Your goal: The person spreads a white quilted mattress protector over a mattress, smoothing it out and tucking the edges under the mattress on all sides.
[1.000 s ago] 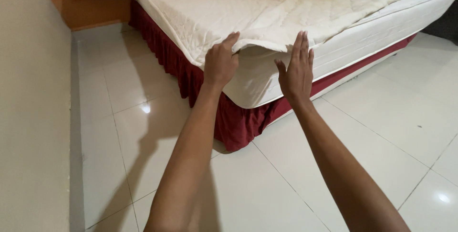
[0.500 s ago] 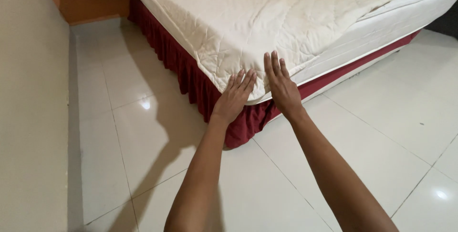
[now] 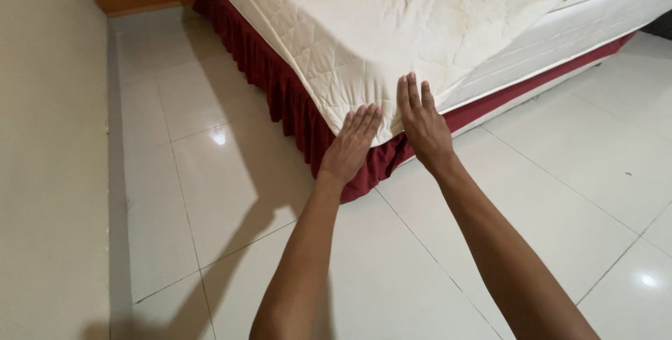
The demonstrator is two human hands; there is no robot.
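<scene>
Left hand: our left hand lies flat against the near corner of the bed, fingers straight and close together, holding nothing.
Right hand: our right hand presses just beside it on the other face of the corner, fingers straight and narrow, gripping nothing.
Quilted cover: the cream quilted cover is draped over the mattress and hangs down at the corner under both our palms.
Bed skirt: the dark red bed skirt shows below the cover's edge, down to the tiled floor.
Risk, slipping: we judge that with open palms only, the cover may slide back up or bunch when we let go.
Risk, unevenness: we judge that pressing one face harder could pull the corner askew and wrinkle the top.
Risk, footing: the glossy tiles look slick while we lean forward.
</scene>
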